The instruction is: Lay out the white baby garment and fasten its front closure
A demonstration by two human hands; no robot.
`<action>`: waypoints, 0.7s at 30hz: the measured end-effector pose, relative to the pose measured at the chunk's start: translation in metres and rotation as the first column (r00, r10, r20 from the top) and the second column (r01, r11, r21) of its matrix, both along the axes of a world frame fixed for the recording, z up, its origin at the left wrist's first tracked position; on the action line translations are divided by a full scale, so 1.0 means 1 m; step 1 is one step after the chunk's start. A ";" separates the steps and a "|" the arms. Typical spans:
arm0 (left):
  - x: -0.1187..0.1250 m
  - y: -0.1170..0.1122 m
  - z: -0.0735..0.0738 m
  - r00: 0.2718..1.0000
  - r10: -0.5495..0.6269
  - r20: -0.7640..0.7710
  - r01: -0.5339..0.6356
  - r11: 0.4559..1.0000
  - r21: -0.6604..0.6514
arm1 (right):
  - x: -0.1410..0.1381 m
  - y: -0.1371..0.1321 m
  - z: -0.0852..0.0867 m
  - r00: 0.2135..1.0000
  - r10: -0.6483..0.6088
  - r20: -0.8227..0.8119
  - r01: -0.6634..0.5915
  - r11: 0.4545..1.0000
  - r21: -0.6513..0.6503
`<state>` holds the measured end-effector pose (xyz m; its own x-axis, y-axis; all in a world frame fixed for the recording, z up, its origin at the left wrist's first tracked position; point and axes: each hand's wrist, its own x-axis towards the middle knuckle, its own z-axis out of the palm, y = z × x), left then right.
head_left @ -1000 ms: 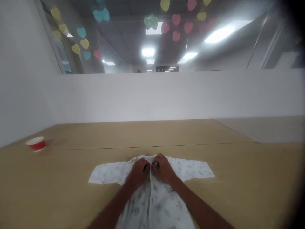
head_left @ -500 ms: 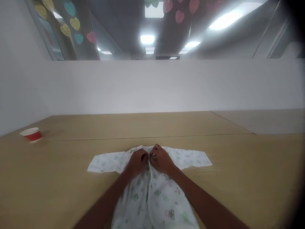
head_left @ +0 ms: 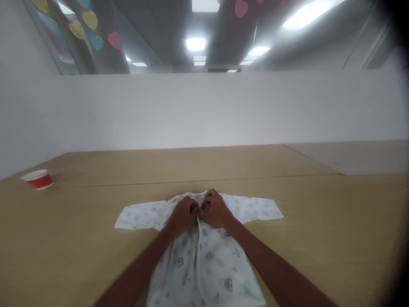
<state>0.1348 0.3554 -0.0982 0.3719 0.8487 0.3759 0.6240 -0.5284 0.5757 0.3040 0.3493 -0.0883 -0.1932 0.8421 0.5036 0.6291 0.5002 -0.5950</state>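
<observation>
The left hand (head_left: 183,214) and the right hand (head_left: 216,209) meet knuckle to knuckle just below the middle of the frame. Each is curled tight, fingers pinching the front edges of the baby garment (head_left: 207,264) at its neckline. The white printed garment lies flat on the desk (head_left: 319,221), sleeves spread sideways. A red paper cup (head_left: 36,179) stands at far left.

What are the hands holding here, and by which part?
Left hand and right hand pinch the white printed baby garment at its neckline opening.
</observation>
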 end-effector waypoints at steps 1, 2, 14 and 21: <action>0.000 0.000 -0.001 1.000 -0.003 -0.016 0.003 1.000 0.003 | 0.000 0.001 -0.001 1.000 0.000 -0.003 0.000 1.000 -0.010; 0.000 -0.001 -0.001 0.999 -0.009 -0.032 0.009 1.000 0.005 | 0.001 0.001 -0.001 1.000 0.003 0.001 -0.003 1.000 -0.020; -0.001 -0.004 0.002 0.998 -0.052 0.018 0.052 0.999 0.003 | -0.004 0.001 0.000 1.000 0.003 0.028 0.000 0.994 -0.111; -0.001 -0.002 -0.006 0.989 -0.043 0.144 0.046 0.999 -0.022 | -0.004 -0.001 -0.003 0.997 -0.030 0.070 0.032 0.999 -0.021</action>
